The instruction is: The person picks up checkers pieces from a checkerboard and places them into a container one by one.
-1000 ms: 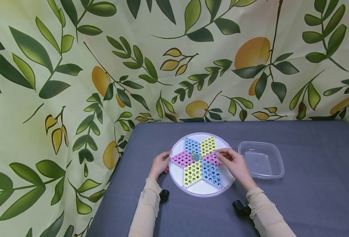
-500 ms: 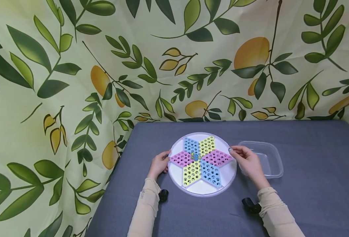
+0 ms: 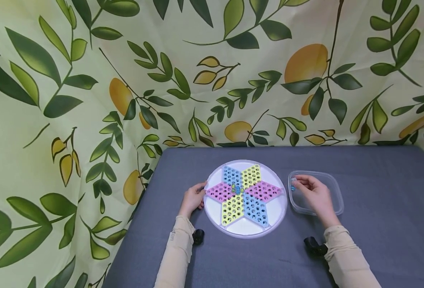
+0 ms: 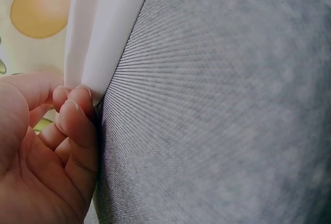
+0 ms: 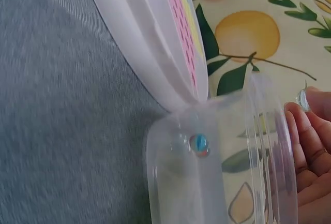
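A round white Chinese checkers board (image 3: pixel 241 230) with a star of blue, yellow and pink holes lies on the table. Several marbles (image 3: pixel 237 189) sit at the star's centre. My left hand (image 3: pixel 192 199) grips the board's left rim; in the left wrist view its fingers (image 4: pixel 77 115) are bent against the white edge. To the right stands a clear plastic container (image 3: pixel 336 196). Over it, my right hand (image 3: pixel 314 196) pinches a clear marble (image 5: pixel 303 100) between thumb and fingertips. Through the container wall a marble with blue and red (image 5: pixel 199 144) shows inside.
A grey cloth (image 3: pixel 248 260) covers the table. Behind it hangs a curtain (image 3: pixel 183 120) printed with leaves and oranges. A black wrist camera (image 3: pixel 314 247) sits at the right wrist and another (image 3: pixel 199 237) at the left.
My right hand has moved right, from the board's pink right point to above the clear container, with the marble in its fingertips. The left hand stays at the board's rim.
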`<state>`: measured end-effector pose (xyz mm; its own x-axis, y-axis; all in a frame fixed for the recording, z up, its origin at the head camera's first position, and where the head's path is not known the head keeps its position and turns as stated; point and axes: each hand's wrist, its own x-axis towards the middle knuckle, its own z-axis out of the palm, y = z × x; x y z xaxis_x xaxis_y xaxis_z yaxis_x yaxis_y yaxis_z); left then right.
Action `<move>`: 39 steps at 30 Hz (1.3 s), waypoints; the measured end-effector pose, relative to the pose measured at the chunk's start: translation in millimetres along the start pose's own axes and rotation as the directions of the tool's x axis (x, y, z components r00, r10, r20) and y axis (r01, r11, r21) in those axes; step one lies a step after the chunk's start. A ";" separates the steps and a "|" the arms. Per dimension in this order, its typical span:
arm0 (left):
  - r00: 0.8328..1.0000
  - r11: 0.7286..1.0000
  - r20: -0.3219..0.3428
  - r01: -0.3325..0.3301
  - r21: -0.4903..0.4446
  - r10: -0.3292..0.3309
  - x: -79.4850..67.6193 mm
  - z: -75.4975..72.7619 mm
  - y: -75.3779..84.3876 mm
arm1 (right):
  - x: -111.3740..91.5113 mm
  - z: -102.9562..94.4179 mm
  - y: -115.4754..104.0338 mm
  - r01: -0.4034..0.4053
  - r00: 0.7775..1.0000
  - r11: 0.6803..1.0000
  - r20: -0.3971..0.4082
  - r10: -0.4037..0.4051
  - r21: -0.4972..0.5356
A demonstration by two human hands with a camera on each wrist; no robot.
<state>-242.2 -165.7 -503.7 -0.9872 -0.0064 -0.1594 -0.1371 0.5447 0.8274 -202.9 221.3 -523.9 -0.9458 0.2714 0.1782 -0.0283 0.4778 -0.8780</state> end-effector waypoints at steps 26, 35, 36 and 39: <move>1.000 1.000 -0.005 -0.029 -0.006 0.029 -0.3 -3.0 -0.2 | -0.2 -23.2 -41.2 -0.031 0.982 0.967 0.174 0.077 -0.253; 1.000 1.000 -0.007 -0.021 -0.005 0.021 -0.3 -1.0 -0.2 | 4.7 -26.3 -37.9 0.011 0.982 0.958 0.186 0.044 -0.286; 1.000 1.000 -0.006 -0.019 -0.007 0.019 -0.3 -0.9 0.1 | 5.0 -26.4 -37.8 0.014 0.982 0.957 0.184 0.041 -0.289; 1.000 1.000 -0.006 -0.020 -0.005 0.020 -0.7 -0.8 0.7 | 5.3 -26.7 -37.9 0.014 0.983 0.960 0.177 0.037 -0.280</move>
<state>-241.6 -166.0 -502.5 -0.9902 -0.0007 -0.1395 -0.1177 0.5405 0.8331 -198.1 227.0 -477.7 -0.9885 0.1367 0.0639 0.0501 0.6968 -0.7155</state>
